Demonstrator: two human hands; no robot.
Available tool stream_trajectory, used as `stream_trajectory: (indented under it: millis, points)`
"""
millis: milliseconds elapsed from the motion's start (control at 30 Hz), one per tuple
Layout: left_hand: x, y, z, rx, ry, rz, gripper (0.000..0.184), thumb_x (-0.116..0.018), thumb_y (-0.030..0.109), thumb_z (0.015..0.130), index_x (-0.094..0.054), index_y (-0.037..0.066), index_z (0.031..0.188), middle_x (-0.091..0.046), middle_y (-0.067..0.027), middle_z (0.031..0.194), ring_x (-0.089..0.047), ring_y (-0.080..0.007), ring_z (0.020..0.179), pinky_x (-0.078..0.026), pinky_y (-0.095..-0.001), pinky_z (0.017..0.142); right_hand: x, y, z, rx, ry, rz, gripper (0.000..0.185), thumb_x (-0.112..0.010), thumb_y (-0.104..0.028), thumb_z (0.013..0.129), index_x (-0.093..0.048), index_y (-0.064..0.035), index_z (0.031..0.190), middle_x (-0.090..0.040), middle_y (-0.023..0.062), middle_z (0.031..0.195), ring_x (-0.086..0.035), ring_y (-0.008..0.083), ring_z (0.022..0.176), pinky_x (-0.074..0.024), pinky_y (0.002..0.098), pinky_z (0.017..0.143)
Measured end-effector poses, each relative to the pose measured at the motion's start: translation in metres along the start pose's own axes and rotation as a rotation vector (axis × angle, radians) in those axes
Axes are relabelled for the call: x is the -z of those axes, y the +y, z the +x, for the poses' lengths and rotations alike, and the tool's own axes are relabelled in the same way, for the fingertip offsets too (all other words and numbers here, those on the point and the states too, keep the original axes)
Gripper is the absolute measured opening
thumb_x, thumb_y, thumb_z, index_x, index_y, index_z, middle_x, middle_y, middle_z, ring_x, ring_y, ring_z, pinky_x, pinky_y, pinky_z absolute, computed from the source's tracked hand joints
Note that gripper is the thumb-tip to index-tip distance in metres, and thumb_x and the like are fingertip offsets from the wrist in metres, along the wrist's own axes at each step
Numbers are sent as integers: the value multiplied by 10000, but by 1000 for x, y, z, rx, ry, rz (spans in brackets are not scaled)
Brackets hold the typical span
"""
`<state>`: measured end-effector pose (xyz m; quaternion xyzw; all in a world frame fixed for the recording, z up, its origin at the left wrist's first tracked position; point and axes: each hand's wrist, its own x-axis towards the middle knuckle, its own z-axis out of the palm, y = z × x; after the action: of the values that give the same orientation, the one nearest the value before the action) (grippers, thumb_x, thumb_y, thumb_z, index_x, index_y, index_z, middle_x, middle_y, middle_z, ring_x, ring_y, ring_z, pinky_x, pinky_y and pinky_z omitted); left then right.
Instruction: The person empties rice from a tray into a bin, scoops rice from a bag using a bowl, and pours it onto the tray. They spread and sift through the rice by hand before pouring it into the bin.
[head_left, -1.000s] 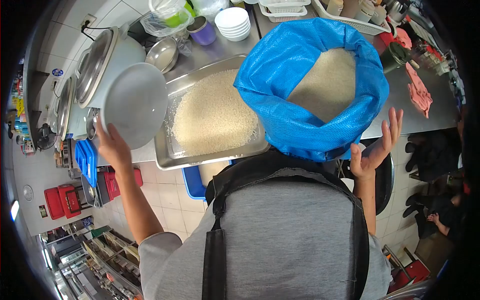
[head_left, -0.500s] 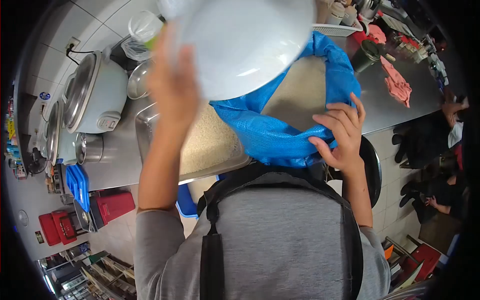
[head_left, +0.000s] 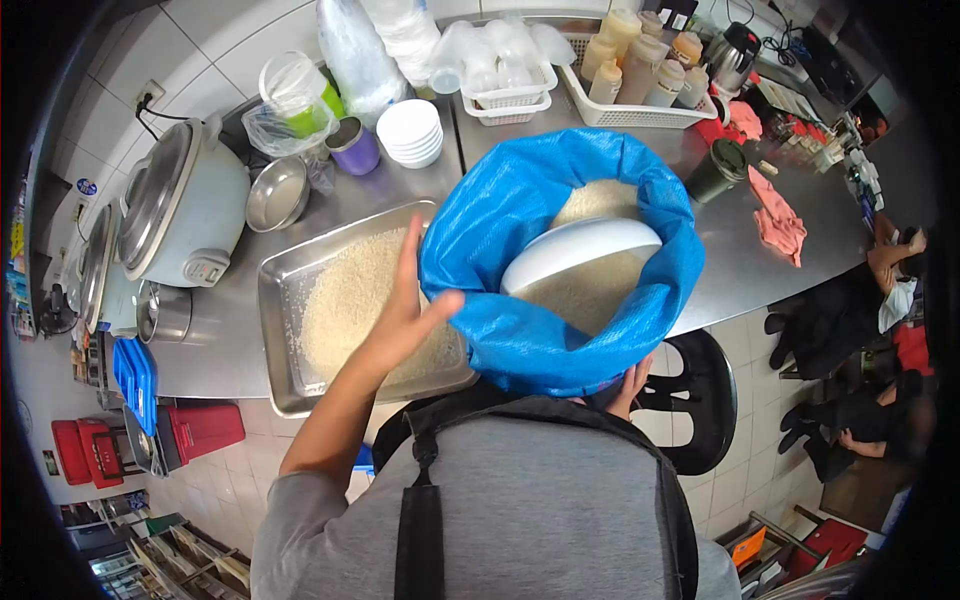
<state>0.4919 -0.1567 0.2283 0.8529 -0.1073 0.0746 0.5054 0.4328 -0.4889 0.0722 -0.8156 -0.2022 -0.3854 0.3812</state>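
A blue woven sack (head_left: 470,245) stands with its mouth spread wide and rice (head_left: 595,290) inside. In the sack, a large white bowl (head_left: 570,250) lies tilted on its side against the rice. My left hand (head_left: 405,320), fingers stretched and thumb apart, is at the sack's left side and holds nothing. Low on the sack's near right side, my right hand (head_left: 632,385) presses against it, fingers partly hidden below the sack. Left of the sack is a steel tray (head_left: 280,365) with a heap of rice (head_left: 350,300).
Rice cookers (head_left: 190,215), a small metal bowl (head_left: 278,192), a purple cup (head_left: 353,147) and stacked white bowls (head_left: 410,132) stand left and behind. A basket of bottles (head_left: 640,112) and a dark lidded cup (head_left: 718,170) are farther right. A black stool (head_left: 715,400) stands below; seated people are at right.
The white bowl, raised by my left hand earlier, now lies in the sack, released. My right hand has moved from the sack's rim down to its near side. The sack's mouth is fuller and rounder.
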Motion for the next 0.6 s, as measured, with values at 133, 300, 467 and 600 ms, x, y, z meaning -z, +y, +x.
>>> stream_trajectory:
  millis: [133, 300, 467, 600]
  points:
    - [-30, 0, -32, 251, -209, -467, 1374, -862, 283, 698, 270, 98, 1454, -50, -229, 1560, -115, -319, 1452, -135, -451, 1176, -15, 24, -15, -65, -27, -1, 782, -698, -271, 788, -320, -61, 1439, -265, 251, 1497, -216, 423, 1410, -70, 584, 1141]
    - [-61, -17, -14, 241, -233, -428, 1489, -905, 255, 648, 371, 105, 1402, -63, -247, 1542, -164, -338, 1434, -167, -436, 1168, -5, 53, -30, -254, -372, -66, 887, -727, -293, 719, -286, -28, 1441, -205, 283, 1501, -164, 452, 1408, -2, 588, 1136]
    - [-81, -8, 25, 152, -142, -476, 1469, -902, 356, 634, 292, 59, 1436, -127, -251, 1517, -216, -341, 1411, -194, -439, 1160, -7, 75, 19, -165, -399, -126, 994, -756, -313, 664, -232, -7, 1452, -150, 301, 1507, -101, 471, 1410, 30, 589, 1135]
    - [-104, -16, 59, 58, 6, -496, 1435, -904, 314, 631, 233, 26, 1458, -145, -260, 1506, -230, -335, 1405, -208, -418, 1158, -14, 98, 91, -91, -407, -122, 1075, -785, -313, 642, -166, 0, 1463, -124, 294, 1517, -81, 453, 1423, -5, 576, 1144]
